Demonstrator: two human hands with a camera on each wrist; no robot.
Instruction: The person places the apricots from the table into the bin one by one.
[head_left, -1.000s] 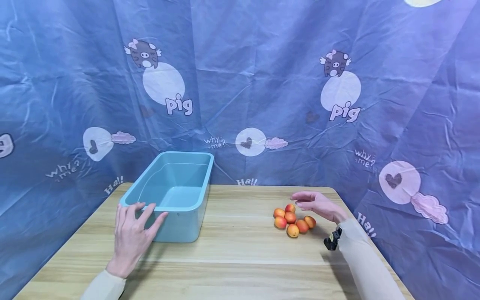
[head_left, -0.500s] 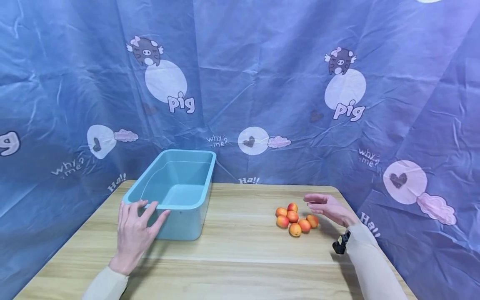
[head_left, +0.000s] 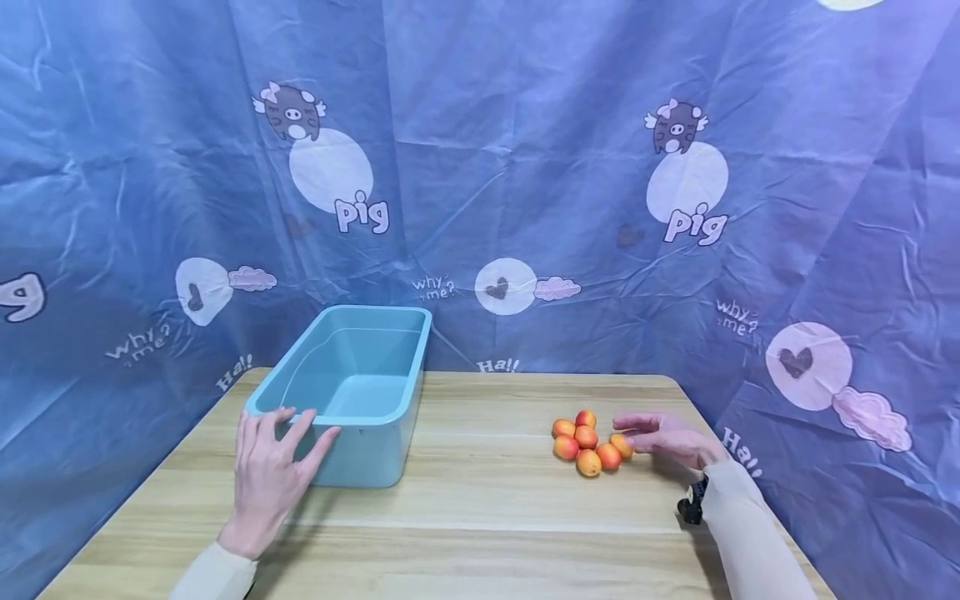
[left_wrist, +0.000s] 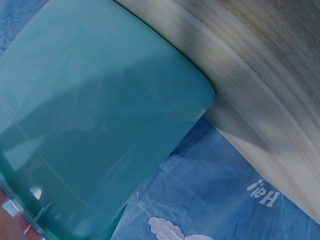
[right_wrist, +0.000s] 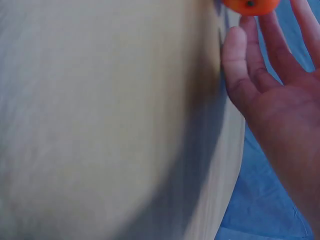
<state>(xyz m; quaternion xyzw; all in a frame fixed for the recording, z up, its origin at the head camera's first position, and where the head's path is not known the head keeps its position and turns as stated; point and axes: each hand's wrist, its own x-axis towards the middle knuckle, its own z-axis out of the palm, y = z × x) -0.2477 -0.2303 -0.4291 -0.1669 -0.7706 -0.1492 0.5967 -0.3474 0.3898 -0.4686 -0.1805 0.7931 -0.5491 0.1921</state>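
Observation:
A light-blue rectangular plastic bin [head_left: 363,454] stands on the left of the table. My left hand [head_left: 266,483] holds its near rim, fingers hooked over the edge and thumb against the outer front wall. In the left wrist view, the bin wall [left_wrist: 100,100] fills much of the picture. Several orange-red apricots [head_left: 586,437] lie in a loose cluster at the right. My right hand [head_left: 671,440] hovers low beside them, its fingers extended and thumb apart. Its fingertips are right at the rightmost apricot [head_left: 621,445]. The right wrist view shows one apricot [right_wrist: 252,5] just beyond these fingertips.
The pale wooden table [head_left: 480,500] has rounded far corners. A blue printed cloth [head_left: 480,183] hangs behind it and along both sides. A small black device [head_left: 692,502] sits at the right wrist.
My right hand has moved rightward from above the cluster, then lowered to the rightmost apricot. The left hand stays on the bin rim. The head view has shifted slightly.

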